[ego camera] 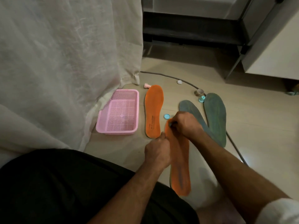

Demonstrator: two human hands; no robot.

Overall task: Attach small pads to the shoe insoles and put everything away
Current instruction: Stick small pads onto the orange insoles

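Here the left hand (157, 151) pinches the held orange insole (179, 160) by its edge — the right hand (186, 123), fingers bunched at its tip, perhaps presses a pad. Beyond it lie a blue disc (166, 116), another orange insole (153, 110) and grey insoles (215, 113); left, a pink basket (119, 111).

print on orange insole (153, 110) unreadable

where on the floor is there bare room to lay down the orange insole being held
Bare tile lies between the pink mesh basket and the flat orange foam insole, and right of the grey-green insoles. Crowded: around the small blue round cap by the right hand.
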